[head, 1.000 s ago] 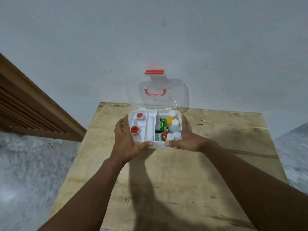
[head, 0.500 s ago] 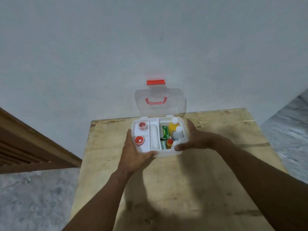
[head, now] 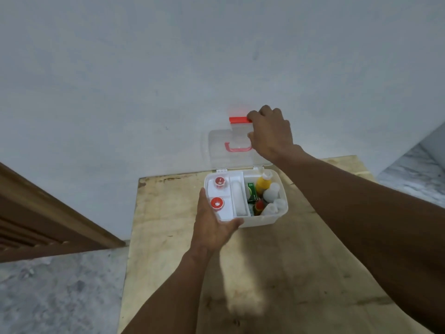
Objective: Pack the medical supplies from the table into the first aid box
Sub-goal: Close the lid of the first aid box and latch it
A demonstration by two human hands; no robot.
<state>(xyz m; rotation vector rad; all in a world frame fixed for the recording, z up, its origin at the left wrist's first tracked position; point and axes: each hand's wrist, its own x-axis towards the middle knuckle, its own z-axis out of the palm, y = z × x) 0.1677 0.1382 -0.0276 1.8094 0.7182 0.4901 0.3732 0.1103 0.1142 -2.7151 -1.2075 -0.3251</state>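
From the head camera, the one view there is, the first aid box (head: 269,219) sits on the wooden table (head: 277,273) toward its far edge, close to the pale wall (head: 168,68), and everything else is best placed against it. Half a second ago the right hand lay along the box's right side; now the right hand (head: 271,133) has left that side and risen behind and above the box to the upright clear lid (head: 221,153), its fingers curled over the lid's top edge just beside the red latch (head: 238,120), with the thumb on the lid's near face above the red handle (head: 237,148). The left hand (head: 212,227) has stayed at the box's near left corner, fingers wrapped along the left wall and thumb pressed across the front, steadying it. Inside the box, two red-capped vials (head: 218,194) stand in the left tray compartments, a white roll (head: 239,198) lies in the middle slot, and the right section holds a green packet (head: 251,191), a yellow bottle (head: 262,185) and several white bottles (head: 272,196). No loose supplies show on the table around the box. I judge the packing itself finished, and the shift of the right hand signals that closing the lid is the step now in hand; the tall yellow bottle may resist the lid.
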